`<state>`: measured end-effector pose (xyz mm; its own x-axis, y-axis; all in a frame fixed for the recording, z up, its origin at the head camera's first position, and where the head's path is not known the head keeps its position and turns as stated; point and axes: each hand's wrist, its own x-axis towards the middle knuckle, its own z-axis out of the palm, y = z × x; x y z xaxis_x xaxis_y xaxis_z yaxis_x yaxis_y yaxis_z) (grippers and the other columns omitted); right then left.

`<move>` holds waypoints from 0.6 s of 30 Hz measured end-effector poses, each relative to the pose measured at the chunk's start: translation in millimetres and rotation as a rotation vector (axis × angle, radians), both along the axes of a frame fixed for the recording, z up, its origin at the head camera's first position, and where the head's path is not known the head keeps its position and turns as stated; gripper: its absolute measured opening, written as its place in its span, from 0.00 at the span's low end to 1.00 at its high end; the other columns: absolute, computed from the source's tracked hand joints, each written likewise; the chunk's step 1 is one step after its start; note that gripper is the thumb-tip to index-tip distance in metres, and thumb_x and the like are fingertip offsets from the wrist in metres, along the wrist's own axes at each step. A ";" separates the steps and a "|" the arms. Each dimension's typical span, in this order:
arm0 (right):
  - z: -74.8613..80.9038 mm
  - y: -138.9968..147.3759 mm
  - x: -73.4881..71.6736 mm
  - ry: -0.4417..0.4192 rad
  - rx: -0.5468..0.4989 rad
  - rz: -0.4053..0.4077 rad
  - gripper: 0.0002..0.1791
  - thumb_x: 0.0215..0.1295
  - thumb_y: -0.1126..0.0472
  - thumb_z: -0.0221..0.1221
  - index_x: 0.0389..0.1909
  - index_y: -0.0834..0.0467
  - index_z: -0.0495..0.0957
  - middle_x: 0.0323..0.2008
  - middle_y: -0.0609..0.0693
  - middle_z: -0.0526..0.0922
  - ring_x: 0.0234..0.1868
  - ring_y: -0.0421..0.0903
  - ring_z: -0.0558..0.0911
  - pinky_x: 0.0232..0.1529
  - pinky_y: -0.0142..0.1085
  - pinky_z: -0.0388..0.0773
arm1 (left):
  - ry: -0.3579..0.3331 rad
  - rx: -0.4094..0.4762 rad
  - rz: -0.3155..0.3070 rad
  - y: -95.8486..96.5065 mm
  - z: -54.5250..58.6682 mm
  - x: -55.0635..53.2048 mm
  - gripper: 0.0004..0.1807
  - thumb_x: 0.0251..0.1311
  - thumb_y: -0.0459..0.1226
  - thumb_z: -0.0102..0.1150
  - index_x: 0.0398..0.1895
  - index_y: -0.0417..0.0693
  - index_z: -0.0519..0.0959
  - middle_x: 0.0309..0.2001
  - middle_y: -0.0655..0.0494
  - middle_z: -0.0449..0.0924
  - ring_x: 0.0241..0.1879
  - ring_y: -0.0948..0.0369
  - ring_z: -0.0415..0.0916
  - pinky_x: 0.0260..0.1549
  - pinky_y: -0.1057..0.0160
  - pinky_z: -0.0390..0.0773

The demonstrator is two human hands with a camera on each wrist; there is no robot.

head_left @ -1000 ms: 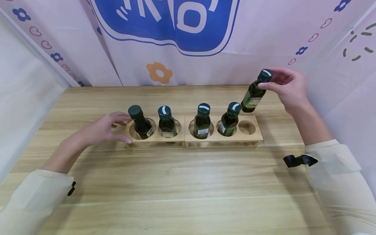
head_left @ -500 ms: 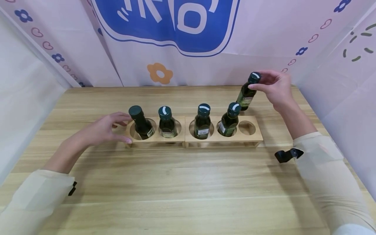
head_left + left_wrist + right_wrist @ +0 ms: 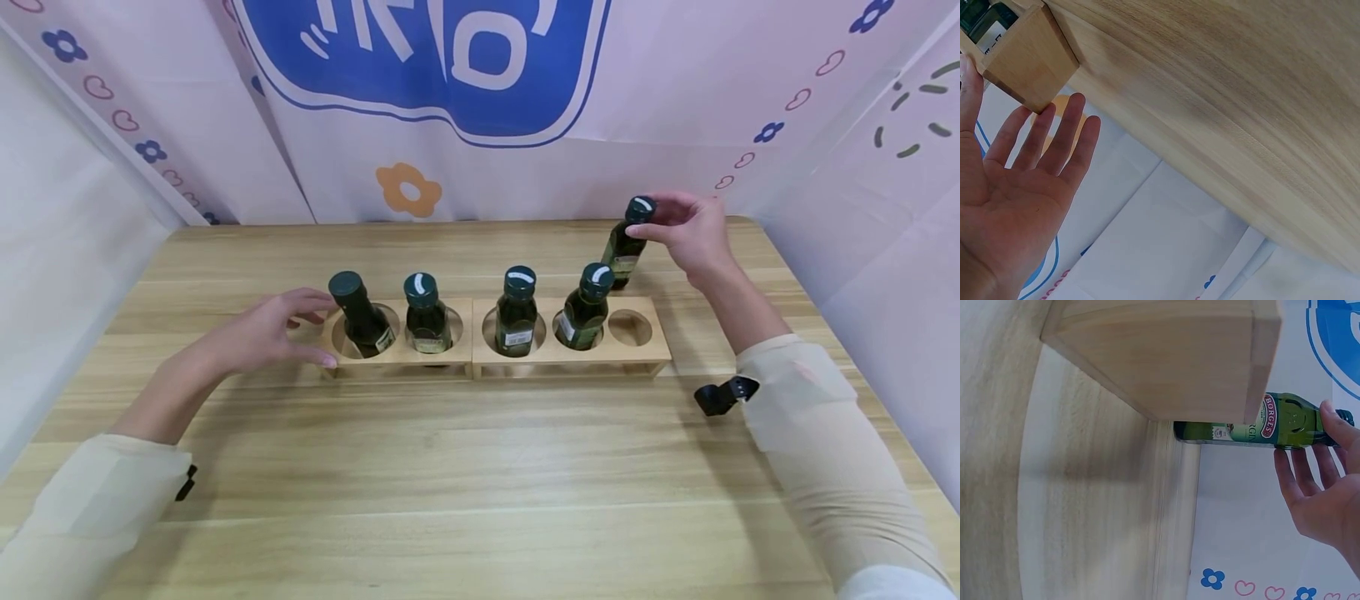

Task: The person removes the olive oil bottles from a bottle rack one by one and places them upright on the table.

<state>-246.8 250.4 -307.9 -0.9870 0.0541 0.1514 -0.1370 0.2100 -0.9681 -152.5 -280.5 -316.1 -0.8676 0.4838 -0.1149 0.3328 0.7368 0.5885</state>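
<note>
Fingers (image 3: 1288, 478) of our right hand (image 3: 696, 240) clamp a bottle (image 3: 622, 257) near its cap (image 3: 641, 207), behind the rack's (image 3: 480, 354) three-o'clock end, our left hand (image 3: 258, 337) spreads its own at nine o'clock, and so high a hold could let the base (image 3: 1186, 431) swing into the rack.

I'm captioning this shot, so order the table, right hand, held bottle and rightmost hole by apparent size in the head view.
Largest to smallest:
table
right hand
held bottle
rightmost hole
</note>
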 end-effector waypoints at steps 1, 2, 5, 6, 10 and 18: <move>-0.6 0.3 -0.1 -0.001 -0.001 0.001 0.20 0.55 0.74 0.74 0.47 0.53 0.89 0.34 0.36 0.89 0.38 0.36 0.86 0.45 0.23 0.81 | -0.001 -0.001 0.001 0.0 -0.1 0.1 0.42 0.55 0.40 0.80 0.69 0.30 0.71 0.68 0.32 0.71 0.60 0.35 0.76 0.59 0.33 0.75; -1.2 0.7 -0.2 -0.003 -0.002 0.002 0.20 0.56 0.74 0.74 0.47 0.52 0.89 0.34 0.36 0.89 0.39 0.36 0.86 0.45 0.23 0.81 | -0.003 -0.002 0.002 0.1 -0.1 0.1 0.42 0.55 0.40 0.80 0.69 0.30 0.71 0.68 0.32 0.71 0.60 0.35 0.76 0.59 0.33 0.75; -1.4 1.2 -0.1 -0.008 -0.001 -0.002 0.20 0.56 0.74 0.74 0.47 0.52 0.89 0.34 0.36 0.89 0.39 0.36 0.86 0.45 0.23 0.81 | -0.006 -0.007 0.004 -0.4 -0.6 0.1 0.43 0.55 0.40 0.80 0.69 0.29 0.71 0.68 0.31 0.71 0.60 0.34 0.75 0.59 0.32 0.75; -1.3 1.3 -0.1 -0.010 0.002 -0.004 0.20 0.56 0.73 0.74 0.47 0.52 0.89 0.34 0.36 0.89 0.39 0.36 0.86 0.46 0.23 0.81 | -0.006 -0.007 0.004 -0.6 -0.9 0.1 0.43 0.55 0.40 0.80 0.69 0.29 0.70 0.68 0.31 0.70 0.60 0.34 0.75 0.59 0.32 0.75; -1.1 1.9 -0.2 -0.026 0.041 -0.014 0.20 0.57 0.71 0.75 0.49 0.52 0.88 0.35 0.34 0.89 0.41 0.35 0.86 0.48 0.24 0.81 | -0.008 -0.014 0.005 -1.1 -1.5 0.1 0.44 0.55 0.40 0.80 0.70 0.28 0.69 0.68 0.30 0.69 0.61 0.33 0.74 0.58 0.30 0.74; -2.1 2.5 -0.3 -0.040 0.106 0.000 0.23 0.59 0.69 0.74 0.56 0.58 0.84 0.38 0.34 0.87 0.43 0.34 0.85 0.50 0.24 0.82 | -0.015 0.003 0.006 0.8 0.7 1.1 0.42 0.56 0.40 0.79 0.69 0.29 0.70 0.68 0.31 0.70 0.61 0.36 0.75 0.60 0.31 0.73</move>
